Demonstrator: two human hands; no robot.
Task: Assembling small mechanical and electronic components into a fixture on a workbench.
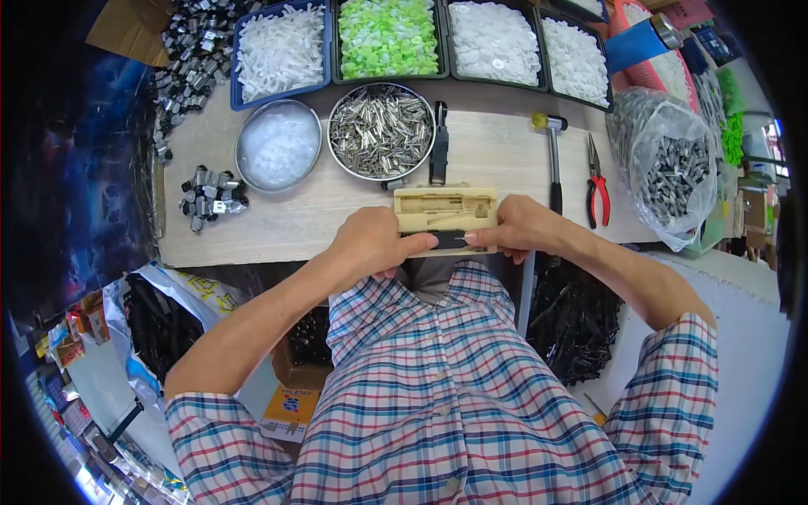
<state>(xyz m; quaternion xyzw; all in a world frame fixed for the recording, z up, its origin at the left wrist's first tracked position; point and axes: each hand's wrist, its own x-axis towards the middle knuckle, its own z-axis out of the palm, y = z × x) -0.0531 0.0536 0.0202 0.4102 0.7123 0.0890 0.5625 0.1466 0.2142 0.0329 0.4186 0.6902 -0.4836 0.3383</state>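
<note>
hammer [553, 160], red pliers [597, 185] — green-button tray [387, 38]

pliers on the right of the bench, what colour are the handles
Red handles on the pliers, with dark metal jaws; seen in the head view.

Pale matt wooden jig [444, 208] sat frame centre on a smooth light wood-grain table [497, 151]. Shiny metal pins filled a steel bowl [380, 130]; glossy green plastic caps [387, 35] upper centre; red plastic-handled pliers [598, 185] right.
</note>
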